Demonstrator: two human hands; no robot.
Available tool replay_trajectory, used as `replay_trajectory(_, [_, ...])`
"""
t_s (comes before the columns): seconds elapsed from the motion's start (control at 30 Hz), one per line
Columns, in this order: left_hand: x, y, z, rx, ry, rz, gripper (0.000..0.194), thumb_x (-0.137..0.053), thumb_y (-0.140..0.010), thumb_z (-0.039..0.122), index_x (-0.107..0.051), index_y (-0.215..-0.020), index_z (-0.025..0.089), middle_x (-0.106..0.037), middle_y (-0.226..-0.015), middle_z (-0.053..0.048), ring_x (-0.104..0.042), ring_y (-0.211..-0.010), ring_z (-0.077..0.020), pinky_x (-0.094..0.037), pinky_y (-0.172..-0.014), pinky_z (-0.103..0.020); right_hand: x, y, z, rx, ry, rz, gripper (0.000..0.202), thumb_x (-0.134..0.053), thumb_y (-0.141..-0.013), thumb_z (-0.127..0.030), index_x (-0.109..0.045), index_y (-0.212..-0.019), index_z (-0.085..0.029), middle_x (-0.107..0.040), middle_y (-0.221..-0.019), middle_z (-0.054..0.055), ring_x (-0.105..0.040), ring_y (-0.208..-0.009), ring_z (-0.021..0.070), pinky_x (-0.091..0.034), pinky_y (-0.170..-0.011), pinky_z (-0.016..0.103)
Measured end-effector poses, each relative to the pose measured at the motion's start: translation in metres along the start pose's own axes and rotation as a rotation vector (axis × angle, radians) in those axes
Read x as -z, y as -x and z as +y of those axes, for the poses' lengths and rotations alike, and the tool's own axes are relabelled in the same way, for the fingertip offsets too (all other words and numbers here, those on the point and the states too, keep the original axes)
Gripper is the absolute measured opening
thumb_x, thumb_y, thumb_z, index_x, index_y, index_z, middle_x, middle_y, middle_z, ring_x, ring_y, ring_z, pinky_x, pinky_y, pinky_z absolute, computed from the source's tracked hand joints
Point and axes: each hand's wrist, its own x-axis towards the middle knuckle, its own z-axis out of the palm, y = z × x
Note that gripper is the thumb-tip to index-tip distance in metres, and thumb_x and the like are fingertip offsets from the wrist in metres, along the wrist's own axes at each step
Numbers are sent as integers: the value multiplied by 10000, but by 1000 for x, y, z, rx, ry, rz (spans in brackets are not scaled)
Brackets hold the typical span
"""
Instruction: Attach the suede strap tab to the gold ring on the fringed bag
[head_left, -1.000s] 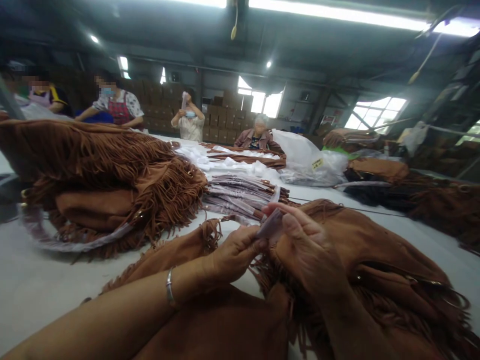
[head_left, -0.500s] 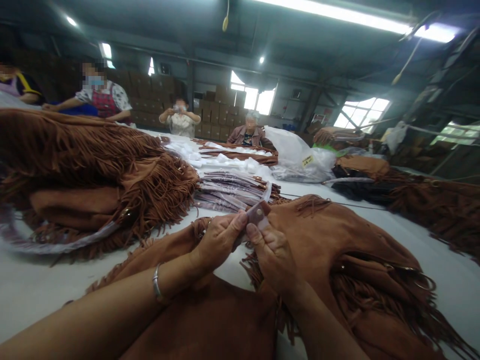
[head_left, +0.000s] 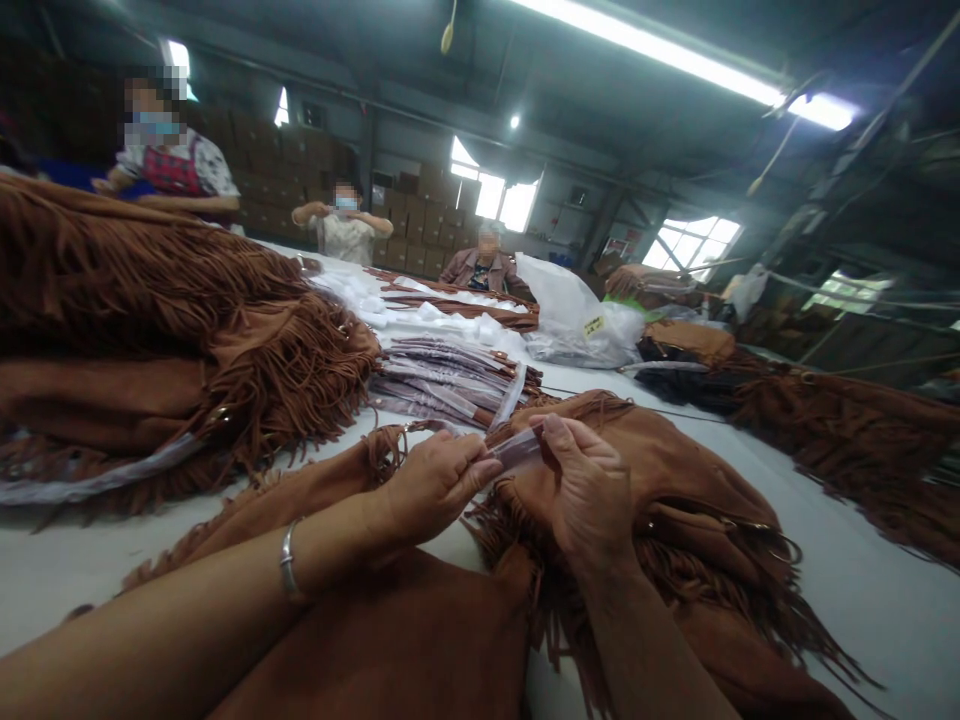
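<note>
So, a film-wrapped strip is being held up right between the two sets of fingers, pretty much straight across. Its near-left end is pinched between the thumb and curled fingers of the left hand, and the other end, where a bit of brown shows, is pinched by the thumb and bent fingers of the right hand. What's inside the film along the middle can't really be made out. A silver bracelet is worn on the wrist behind the left fingers.

Just past the fingertips, a bundle of wrapped straps is laid out on the white table. Below the fingers, a smooth brown piece can be seen, and a brown fringed bag is partly covered by the right hand. Well off to the left of the fingers, fringed bags are piled up. Farther beyond the fingertips, a white plastic bag is seen, and a co-worker in a checked apron can be spotted far left, arms bent.
</note>
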Motion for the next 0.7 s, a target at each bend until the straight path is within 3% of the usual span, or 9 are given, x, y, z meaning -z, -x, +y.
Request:
replay_trajectory(0.1, [1, -3, -4, -17, -51, -49, 305, -382, -914, 371, -487, -710, 171, -488, -714, -8, -418, -693, -152, -337, -666, -274, 3, -5, 0, 16, -51, 50, 185, -701, -758, -339, -694, -723, -157, -668, -660, 1, -581, -597, 121, -470, -625, 256])
replay_trajectory(0.17, [2, -4, -4, 3, 143, -89, 318, -387, -906, 407, -497, -730, 166, -479, -727, -4, -423, -691, -140, -354, -665, -260, 3, -5, -1, 2, -122, 18, 198, -665, -785, -365, -667, -729, -175, -688, -714, 15, -620, -658, 149, -503, -709, 311])
replay_trajectory(0.27, [8, -4, -1, 61, 568, -183, 391, -426, -874, 512, -512, -757, 149, -473, -712, 1, -433, -658, -117, -363, -625, -234, 2, -2, -8, -74, -274, -225, 198, -621, -820, -383, -669, -922, -220, -723, -910, 42, -654, -870, 200, -473, -885, 410])
replay_trajectory(0.37, [14, -1, 4, 138, 805, -255, 413, -518, -830, 541, -546, -774, 132, -502, -680, -5, -442, -623, -105, -354, -601, -223, 6, 3, -14, -152, -362, -516, 362, -638, -796, -392, -629, -1134, -262, -708, -1036, 46, -617, -1024, 231, -443, -933, 446])
replay_trajectory(0.47, [11, 5, 9, 205, 1026, -333, 410, -564, -809, 537, -578, -811, 127, -524, -648, -13, -452, -572, -96, -343, -561, -216, 15, 6, -15, -202, -397, -685, 419, -741, -665, -353, -669, -1069, -272, -680, -1100, 39, -613, -1025, 264, -477, -867, 469])
replay_trajectory(0.53, [5, 6, 14, 225, 1103, -370, 422, -573, -803, 535, -598, -867, 119, -531, -650, -9, -444, -543, -80, -346, -542, -205, 20, 6, -12, -207, -406, -713, 342, -786, -590, -342, -709, -912, -259, -699, -1001, 35, -631, -963, 266, -490, -830, 466])
replay_trajectory(0.6, [0, 6, 22, 212, 1039, -366, 417, -565, -814, 512, -619, -890, 105, -554, -675, -10, -460, -567, -72, -373, -566, -200, 23, 5, -9, -226, -375, -734, 260, -804, -551, -385, -699, -731, -230, -693, -769, 31, -646, -858, 263, -504, -788, 458])
replay_trajectory(0.7, [3, 7, 36, 188, 772, -152, 359, -616, -786, 462, -646, -866, 113, -631, -807, -32, -536, -731, -121, -429, -663, -221, 19, 1, -5, -273, -338, -688, 285, -778, -590, -459, -664, -669, -210, -612, -584, 1, -630, -679, 211, -516, -735, 403])
